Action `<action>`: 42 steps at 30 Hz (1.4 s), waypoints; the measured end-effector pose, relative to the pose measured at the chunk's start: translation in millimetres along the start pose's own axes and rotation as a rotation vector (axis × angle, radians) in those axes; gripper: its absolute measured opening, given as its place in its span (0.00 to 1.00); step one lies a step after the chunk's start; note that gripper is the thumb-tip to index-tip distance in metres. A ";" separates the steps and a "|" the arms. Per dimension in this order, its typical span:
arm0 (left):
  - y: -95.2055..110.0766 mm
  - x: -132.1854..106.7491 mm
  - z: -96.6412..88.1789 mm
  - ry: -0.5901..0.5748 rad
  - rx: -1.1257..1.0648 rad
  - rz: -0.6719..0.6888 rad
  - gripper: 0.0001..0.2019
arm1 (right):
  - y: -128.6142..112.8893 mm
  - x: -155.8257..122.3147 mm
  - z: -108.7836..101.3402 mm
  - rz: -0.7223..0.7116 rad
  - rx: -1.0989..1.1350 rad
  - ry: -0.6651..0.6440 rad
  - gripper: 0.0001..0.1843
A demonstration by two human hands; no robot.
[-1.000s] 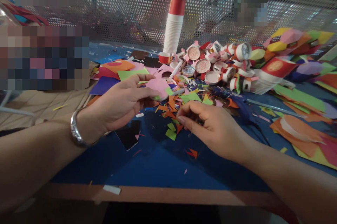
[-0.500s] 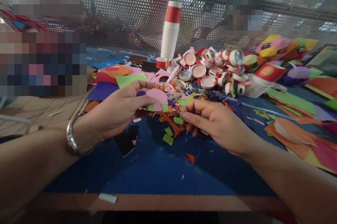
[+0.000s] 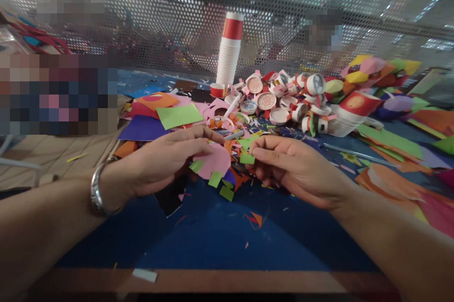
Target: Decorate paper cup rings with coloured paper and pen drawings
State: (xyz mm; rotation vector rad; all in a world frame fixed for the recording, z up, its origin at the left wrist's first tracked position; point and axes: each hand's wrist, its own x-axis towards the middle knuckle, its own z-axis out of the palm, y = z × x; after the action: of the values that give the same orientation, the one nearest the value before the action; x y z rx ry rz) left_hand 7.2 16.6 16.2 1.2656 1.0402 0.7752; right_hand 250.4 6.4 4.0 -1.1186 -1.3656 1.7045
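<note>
My left hand (image 3: 170,158), a silver bangle on its wrist, is closed on a round pink paper disc (image 3: 217,159) with small green paper tabs (image 3: 214,179) at its lower edge. A bit of dark blue paper shows at the disc's lower right. In my right hand (image 3: 287,162), thumb and forefinger pinch a small green paper piece (image 3: 247,158), a short way right of the disc. The two do not touch. Below them, loose green scraps (image 3: 227,192) lie on the blue table (image 3: 220,240).
A tall stack of paper cups (image 3: 228,51) stands behind a pile of cut cup bases (image 3: 266,100). More stacked cups (image 3: 351,108) lean at the right. Coloured paper sheets (image 3: 142,127) lie left, more paper (image 3: 390,184) right. A perforated metal screen (image 3: 170,23) closes the back.
The pink disc has come lower and tilted, showing more of its face and green tabs. My right hand now holds up the small green piece between thumb and forefinger.
</note>
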 end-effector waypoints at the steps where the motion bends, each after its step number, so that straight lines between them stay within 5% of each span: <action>1: -0.3 -1.0 0.2 -0.021 0.023 -0.004 0.07 | 0.5 0.3 -0.3 0.001 -0.007 -0.001 0.13; 13: 2.1 -1.6 -0.5 -0.084 0.105 -0.023 0.08 | 7.4 2.7 -4.3 -0.307 -0.754 0.143 0.09; 23: 2.2 -2.2 -4.7 -0.127 0.137 -0.042 0.09 | 1.5 -7.8 -1.1 -0.432 -1.106 -0.002 0.03; 32: 1.9 -1.4 -4.0 -0.134 0.126 -0.028 0.09 | -1.0 -8.6 -3.3 -0.377 -1.038 0.087 0.07; 42: 2.6 -3.9 -4.9 -0.155 0.130 -0.017 0.12 | -1.0 -6.2 1.0 -0.271 -0.494 0.091 0.07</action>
State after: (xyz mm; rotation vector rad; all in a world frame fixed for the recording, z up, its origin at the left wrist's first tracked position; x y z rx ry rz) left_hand 1.5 15.3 19.5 1.4026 0.9869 0.5941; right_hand 251.9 0.7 6.4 -1.1857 -1.8417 1.1391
